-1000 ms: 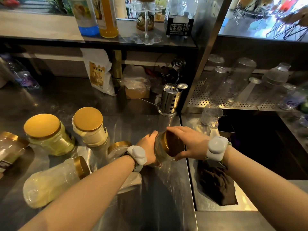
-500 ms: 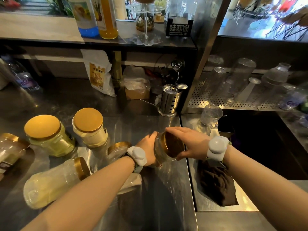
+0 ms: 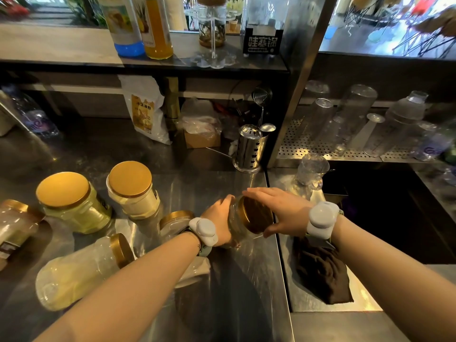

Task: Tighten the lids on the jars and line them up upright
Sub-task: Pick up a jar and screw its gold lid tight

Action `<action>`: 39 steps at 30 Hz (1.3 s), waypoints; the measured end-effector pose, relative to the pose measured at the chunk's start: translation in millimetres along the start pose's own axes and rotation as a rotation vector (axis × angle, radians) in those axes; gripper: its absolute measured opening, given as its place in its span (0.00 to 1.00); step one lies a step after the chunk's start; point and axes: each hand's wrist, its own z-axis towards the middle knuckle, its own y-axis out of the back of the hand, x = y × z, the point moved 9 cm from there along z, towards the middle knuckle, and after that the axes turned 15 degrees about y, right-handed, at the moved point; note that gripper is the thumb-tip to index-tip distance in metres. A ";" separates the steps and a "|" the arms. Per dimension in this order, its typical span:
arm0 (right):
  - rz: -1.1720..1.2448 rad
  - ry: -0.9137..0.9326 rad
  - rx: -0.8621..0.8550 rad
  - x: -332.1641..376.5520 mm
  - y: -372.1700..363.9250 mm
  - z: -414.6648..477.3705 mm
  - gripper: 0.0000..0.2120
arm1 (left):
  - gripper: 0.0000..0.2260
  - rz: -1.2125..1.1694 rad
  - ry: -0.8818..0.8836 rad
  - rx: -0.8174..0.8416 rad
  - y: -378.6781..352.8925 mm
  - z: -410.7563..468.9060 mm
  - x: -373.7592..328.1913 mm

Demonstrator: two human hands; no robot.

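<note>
A clear jar (image 3: 234, 224) is tilted to the right above the steel counter, its gold lid (image 3: 256, 214) facing right. My left hand (image 3: 219, 218) grips its body from the left. My right hand (image 3: 278, 211) wraps over the lid, fingers stretched across the top and thumb beneath. Two jars with gold lids stand upright at left, the jar of yellow contents (image 3: 71, 201) and the jar of pale contents (image 3: 133, 191). Another jar (image 3: 79, 270) lies on its side near my left forearm. A small jar (image 3: 172, 223) sits partly hidden behind my left wrist. A further jar (image 3: 14, 225) lies at the left edge.
A perforated steel utensil holder (image 3: 249, 149) stands behind the held jar. A sunken sink (image 3: 385, 218) opens at right, with a dark cloth (image 3: 323, 272) on its ledge and a clear glass (image 3: 311, 174) beside it. Clear cups (image 3: 355, 119) rest on the drain rack. A white powder bag (image 3: 145, 112) leans at the back.
My right hand's fingers have straightened and shifted across the top of the lid. The jar and my left hand stay almost where they were.
</note>
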 end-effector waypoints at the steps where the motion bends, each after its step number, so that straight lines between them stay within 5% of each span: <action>1: 0.010 -0.018 0.003 -1.7 -1.1 -0.6 0.51 | 0.45 0.015 0.027 0.014 -1.8 0.9 1.3; 5: 0.014 -0.074 0.028 -6.5 -6.5 -1.8 0.51 | 0.30 0.552 0.415 0.157 -2.8 -1.4 0.2; 7: 0.004 -0.095 0.036 -8.7 -8.3 -1.6 0.51 | 0.20 0.616 0.472 0.293 -14.0 -5.4 -0.1; 9: -0.014 -0.109 0.039 -9.6 -9.7 -1.1 0.51 | 0.20 0.725 0.484 0.226 -6.3 0.4 -2.9; 13: 0.064 -0.090 -0.016 -7.5 -11.0 -3.9 0.52 | 0.38 0.208 0.093 0.046 -3.5 5.3 -2.7; 17: 0.195 -0.048 -0.048 0.6 -14.0 -3.8 0.51 | 0.39 0.053 -0.085 -0.010 3.6 2.3 -4.3; 34: 0.140 -0.151 -0.183 2.1 -13.8 11.3 0.39 | 0.35 -0.027 0.051 -0.013 -4.3 16.0 9.9; 39: 0.115 -0.155 -0.204 6.3 -5.6 21.8 0.39 | 0.47 -0.159 0.078 0.037 -2.0 9.1 17.0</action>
